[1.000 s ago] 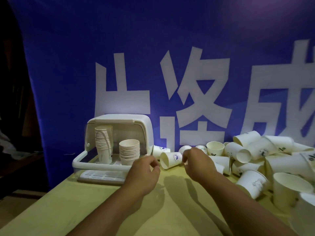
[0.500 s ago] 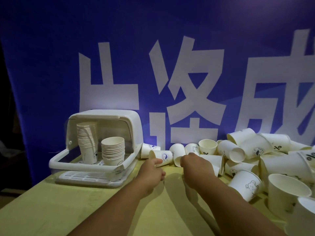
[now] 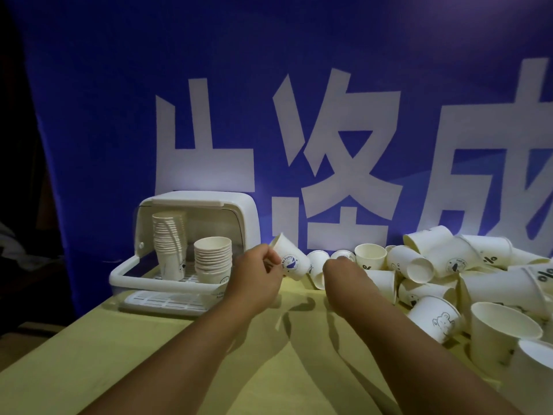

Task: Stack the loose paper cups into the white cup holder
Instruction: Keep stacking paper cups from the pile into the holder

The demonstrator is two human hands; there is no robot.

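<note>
Paper cup (image 3: pixel 291 262) pinched in left hand (image 3: pixel 254 280), right hand (image 3: pixel 344 274) at loose cup pile (image 3: pixel 434 265).
Far left: white cup holder (image 3: pixel 155 283) on yellow-green table (image 3: pixel 149 354), lid up, tall cup stack (image 3: pixel 169 250) at left inside, shorter stack (image 3: pixel 213 262) at right, both upright. Just right of holder: left hand, fingers curled round the tilted paper cup, mouth up-left, blue printed logo facing camera. Next: right hand seen from behind, knuckles up, fingers bent down over lying cups; holding one or not, cannot tell. Far right: loose cup pile, most on their sides, a few upright near front. Behind all: blue banner (image 3: pixel 119 115) with large white characters.
</note>
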